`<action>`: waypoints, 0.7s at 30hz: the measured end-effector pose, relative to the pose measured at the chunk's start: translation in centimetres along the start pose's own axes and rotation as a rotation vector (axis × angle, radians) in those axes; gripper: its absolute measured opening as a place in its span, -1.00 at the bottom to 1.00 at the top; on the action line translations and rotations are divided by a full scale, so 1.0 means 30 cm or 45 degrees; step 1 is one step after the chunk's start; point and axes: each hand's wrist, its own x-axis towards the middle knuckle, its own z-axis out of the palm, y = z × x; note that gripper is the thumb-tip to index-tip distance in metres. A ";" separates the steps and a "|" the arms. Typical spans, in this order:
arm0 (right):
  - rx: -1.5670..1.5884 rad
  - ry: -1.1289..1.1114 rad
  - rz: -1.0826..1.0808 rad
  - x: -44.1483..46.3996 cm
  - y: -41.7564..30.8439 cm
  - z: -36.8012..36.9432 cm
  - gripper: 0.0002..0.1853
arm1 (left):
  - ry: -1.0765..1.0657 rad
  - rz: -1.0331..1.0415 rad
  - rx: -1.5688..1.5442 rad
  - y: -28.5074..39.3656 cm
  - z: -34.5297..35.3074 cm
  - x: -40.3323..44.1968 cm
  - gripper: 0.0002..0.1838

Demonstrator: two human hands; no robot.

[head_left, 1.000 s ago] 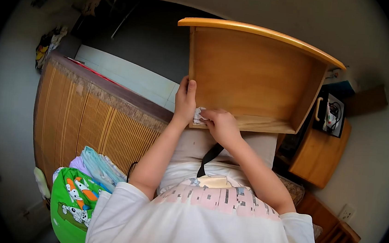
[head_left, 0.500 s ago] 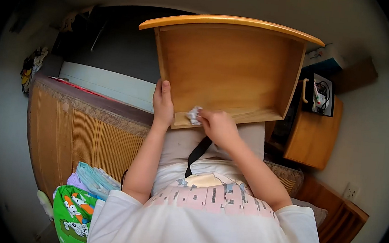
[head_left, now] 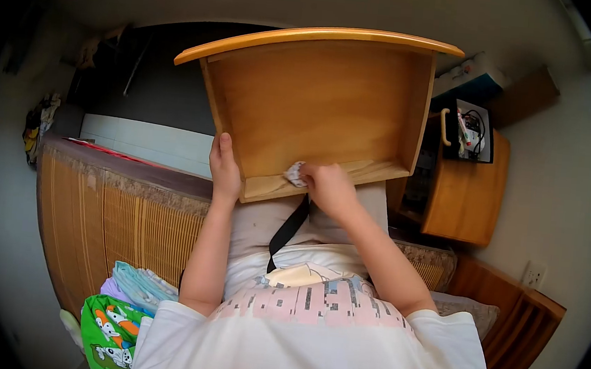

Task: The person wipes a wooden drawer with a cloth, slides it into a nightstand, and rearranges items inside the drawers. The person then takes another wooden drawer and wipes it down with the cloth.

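A wooden drawer (head_left: 317,102) rests tilted on my lap, its open inside toward me and its curved orange-brown front panel at the far side. My left hand (head_left: 225,169) grips the drawer's near left corner, thumb up along the side wall and the other fingers hidden behind it. My right hand (head_left: 329,189) pinches a crumpled whitish tissue or cloth (head_left: 296,174) against the inside of the near wall, left of its middle.
A bed with a bamboo mat (head_left: 139,206) lies to the left, with folded clothes (head_left: 139,285) and a green cartoon-print fabric (head_left: 110,333). On the right, a wooden cabinet (head_left: 470,200) carries a black box (head_left: 472,133) of cables. A dark strap (head_left: 288,233) hangs at my lap.
The drawer has shifted left in view and tilted slightly, my left hand with it. My right hand with the crumpled piece has moved a little toward the right along the near wall.
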 end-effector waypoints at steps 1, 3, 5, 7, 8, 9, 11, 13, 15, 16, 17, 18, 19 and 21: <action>-0.103 0.013 0.089 -0.011 0.057 -0.046 -0.87 | -0.006 -0.003 -0.002 -0.021 -0.018 0.005 -0.35; -0.276 0.018 0.174 -0.035 0.185 -0.171 -0.83 | -0.071 -0.090 0.006 -0.027 -0.034 0.015 -0.35; -0.469 0.105 0.377 -0.066 0.281 -0.262 -0.81 | -0.015 -0.050 -0.017 0.024 0.006 0.009 -0.36; -0.579 0.142 0.291 -0.083 0.325 -0.270 -0.84 | 0.042 -0.017 -0.037 0.028 0.015 0.006 -0.37; -0.684 0.174 0.202 -0.088 0.335 -0.266 -0.88 | 0.005 -0.006 0.023 0.017 0.008 0.007 -0.38; -0.684 0.171 0.203 -0.101 0.335 -0.251 -0.88 | -0.034 0.002 0.083 0.008 0.002 0.006 -0.39; -1.002 0.294 0.092 -0.137 0.314 -0.215 -0.90 | -0.036 0.011 0.065 0.017 -0.006 -0.004 -0.40; -1.119 0.343 0.138 -0.156 0.297 -0.216 -0.84 | -0.037 0.017 0.048 0.015 -0.001 -0.008 -0.41; -1.022 0.192 0.329 -0.166 0.279 -0.240 -0.87 | -0.022 0.048 0.006 -0.016 -0.003 -0.018 -0.41; -1.037 0.192 0.316 -0.150 0.296 -0.230 -0.88 | -0.028 0.048 0.013 -0.023 -0.011 -0.021 -0.41; -1.029 0.201 0.321 -0.129 0.302 -0.214 -0.88 | -0.035 0.050 0.035 -0.025 -0.018 -0.019 -0.40; -1.101 0.190 0.314 -0.106 0.298 -0.191 -0.90 | -0.041 0.051 0.055 -0.026 -0.028 -0.019 -0.39; -1.176 0.179 0.306 -0.089 0.294 -0.165 -0.91 | -0.047 0.053 0.072 -0.028 -0.035 -0.019 -0.37; -0.662 0.310 0.180 -0.072 0.174 -0.129 -0.92 | -0.049 0.059 0.093 -0.041 -0.038 -0.013 -0.35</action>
